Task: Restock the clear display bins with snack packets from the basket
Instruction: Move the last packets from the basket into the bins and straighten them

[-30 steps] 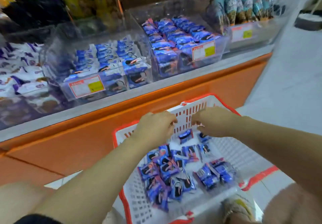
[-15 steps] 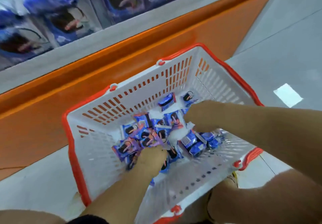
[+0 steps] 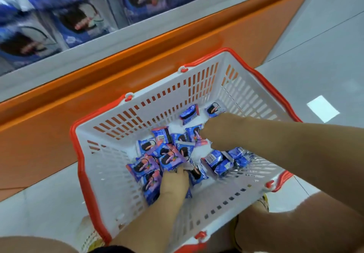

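A white slotted basket (image 3: 110, 176) with a red rim stands on the floor below the counter. Several blue snack packets (image 3: 146, 167) with a dark cookie picture lie heaped on its bottom. My left hand (image 3: 174, 183) reaches down into the near side of the heap, its fingers curled in among the packets. My right hand (image 3: 218, 130) is curled over packets at the far right of the heap. The clear display bins (image 3: 78, 22), blurred and full of the same blue packets, show at the top edge.
An orange counter front (image 3: 59, 134) with a grey ledge (image 3: 118, 42) runs diagonally behind the basket. Grey floor tiles lie to the right, with a white slip of paper (image 3: 323, 108) on them. My knee and a shoe (image 3: 264, 202) sit by the basket's near right corner.
One second ago both hands were at the basket's far rim with the bins in full view. The view has dropped, and both hands are down among the packets.
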